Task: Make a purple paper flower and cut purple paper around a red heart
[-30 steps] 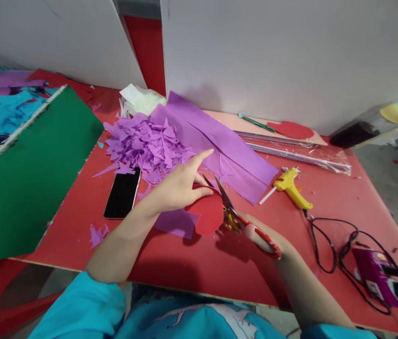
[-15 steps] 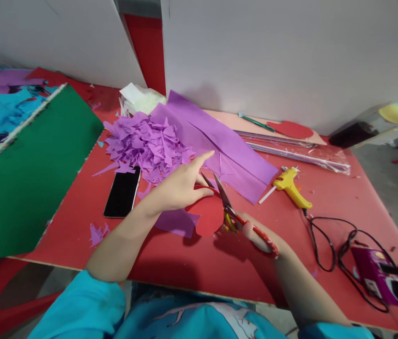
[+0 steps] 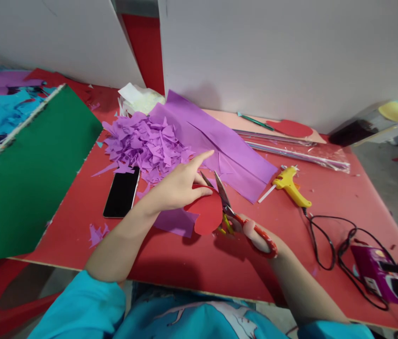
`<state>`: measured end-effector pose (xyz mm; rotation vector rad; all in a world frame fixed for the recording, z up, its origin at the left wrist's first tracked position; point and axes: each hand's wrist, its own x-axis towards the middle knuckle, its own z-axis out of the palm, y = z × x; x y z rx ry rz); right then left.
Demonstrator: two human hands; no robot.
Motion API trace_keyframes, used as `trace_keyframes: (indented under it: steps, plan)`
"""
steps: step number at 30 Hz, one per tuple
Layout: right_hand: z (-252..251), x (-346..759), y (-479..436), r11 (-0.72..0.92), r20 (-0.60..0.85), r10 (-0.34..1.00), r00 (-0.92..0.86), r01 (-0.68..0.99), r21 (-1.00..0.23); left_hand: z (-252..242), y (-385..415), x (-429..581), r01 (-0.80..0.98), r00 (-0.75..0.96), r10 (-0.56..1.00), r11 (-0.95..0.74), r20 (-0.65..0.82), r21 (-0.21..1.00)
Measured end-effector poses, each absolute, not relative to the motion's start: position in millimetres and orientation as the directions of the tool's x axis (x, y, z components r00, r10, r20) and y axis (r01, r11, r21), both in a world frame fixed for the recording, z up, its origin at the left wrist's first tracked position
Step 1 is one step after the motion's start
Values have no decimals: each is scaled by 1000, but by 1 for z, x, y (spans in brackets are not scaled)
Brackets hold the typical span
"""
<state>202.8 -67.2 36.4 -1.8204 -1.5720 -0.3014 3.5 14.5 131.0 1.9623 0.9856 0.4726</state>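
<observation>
My left hand (image 3: 181,186) grips a rounded red paper piece (image 3: 209,213) by its upper edge, thumb on top and index finger stretched out ahead. In my right hand (image 3: 250,230) is a pair of scissors (image 3: 226,202) with red handles, the thumb through one loop. Their blades stand apart at the red paper's right edge. Something yellow (image 3: 227,223) shows below the scissors' pivot; I cannot make out what it is. Under the red paper lies a purple paper piece (image 3: 178,223) on the red table (image 3: 192,263).
A heap of purple paper scraps (image 3: 146,141) and a phone (image 3: 122,193) lie to the left, beside a green board (image 3: 43,179). Large purple sheets (image 3: 220,146) lie behind my hands. To the right are a yellow glue gun (image 3: 290,186), its black cord and a purple box (image 3: 375,270).
Very little differs. The scissors and red paper have shifted slightly, with the scissors' blades still apart. Both hands keep their hold.
</observation>
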Motion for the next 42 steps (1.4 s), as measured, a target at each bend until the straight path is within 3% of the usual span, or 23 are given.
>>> trace_keyframes:
  steps: [7, 13, 17, 25, 29, 33, 42]
  plan:
    - [52, 187, -62, 64, 411, 894, 180, 856, -513, 135, 14, 4, 460, 619, 784, -305, -55, 834]
    - [56, 189, -67, 98, 159, 987, 27, 681, -726, 136, 13, 4, 469, 621, 781, -307, -62, 828]
    - [56, 191, -69, 94, 65, 995, -69, 597, -797, 135, 13, 3, 467, 623, 780, -307, -62, 829]
    - [56, 198, -68, 68, -57, 967, -250, 464, -883, 134, 14, 3, 453, 626, 778, -308, -54, 837]
    - [51, 210, -74, 0, -144, 883, -446, 305, -952, 134, 14, 4, 463, 623, 780, -312, -54, 830]
    - [45, 217, -81, -65, -137, 806, -576, 145, -987, 134, 14, 4, 469, 622, 780, -307, -63, 828]
    - [51, 217, -76, -106, -186, 756, -628, 163, -981, 135, 14, 4, 481, 609, 788, -275, -92, 832]
